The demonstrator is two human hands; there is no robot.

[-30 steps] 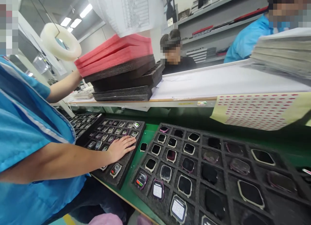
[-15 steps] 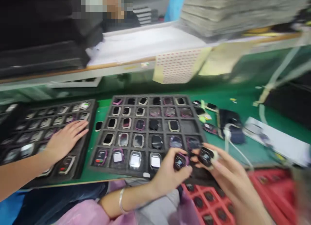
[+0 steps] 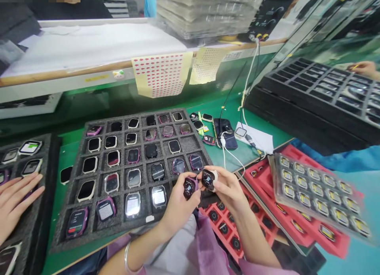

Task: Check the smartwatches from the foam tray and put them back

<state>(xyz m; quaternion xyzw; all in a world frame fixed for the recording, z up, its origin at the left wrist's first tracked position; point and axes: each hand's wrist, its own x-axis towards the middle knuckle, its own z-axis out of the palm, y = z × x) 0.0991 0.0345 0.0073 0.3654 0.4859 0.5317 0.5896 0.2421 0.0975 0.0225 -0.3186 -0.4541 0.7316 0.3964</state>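
Note:
My left hand (image 3: 177, 205) is closed round a purple-rimmed watch body (image 3: 189, 187) with a lit screen. My right hand (image 3: 227, 188) pinches a white-rimmed watch body (image 3: 208, 178) right beside it; the two watches nearly touch. Both hands hover over the near right corner of a black foam tray (image 3: 89, 236) that holds several watch bodies in its pockets, some with lit screens. A silver bangle (image 3: 127, 258) sits on my left wrist.
A co-worker's hand (image 3: 13, 201) rests flat on a second black tray (image 3: 41, 227) at left. A red tray (image 3: 303, 227) with a clear blister tray (image 3: 319, 190) on it lies at right. Loose watches, a black charger (image 3: 224, 134) and white cables lie on the green belt. Stacked black trays (image 3: 311, 96) stand far right.
The view has swung right from the co-worker to my own hands. My hands with the two watches have drawn closer together; the co-worker's hand stays on the left tray.

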